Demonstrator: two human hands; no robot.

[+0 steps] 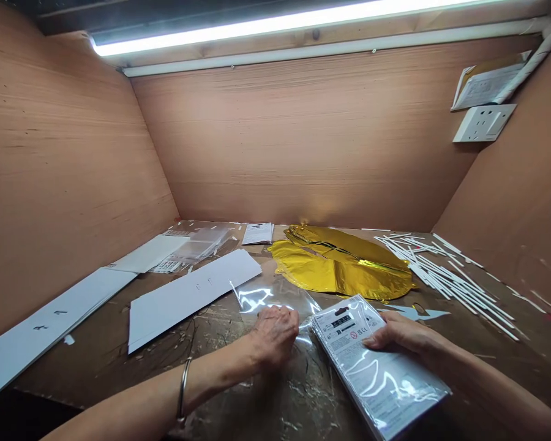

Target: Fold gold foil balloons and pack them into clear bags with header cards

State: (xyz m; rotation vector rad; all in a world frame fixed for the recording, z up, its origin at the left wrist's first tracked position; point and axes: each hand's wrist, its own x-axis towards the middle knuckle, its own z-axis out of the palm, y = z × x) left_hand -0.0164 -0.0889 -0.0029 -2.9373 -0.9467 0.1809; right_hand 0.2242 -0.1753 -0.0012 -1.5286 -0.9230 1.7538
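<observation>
My right hand [406, 334] grips a stack of flat packets [376, 367], thumb on top. The top packet is a printed white card with a hang hole, inside shiny clear plastic. To its left my left hand [275, 337] is closed in a fist, knuckles up. Clear plastic film [270, 297] lies just beyond and beside that fist. What the curled fingers hold, if anything, is hidden. Gold foil balloons [344, 269] lie flat behind the packets.
White sticks [454, 282] lie scattered at the right. Long white cards [193, 294] and more white sheets [55, 324] are on the left. Clear bags [204, 242] and a small card stack [258, 233] sit at the back. Wooden walls [294, 141] enclose the table.
</observation>
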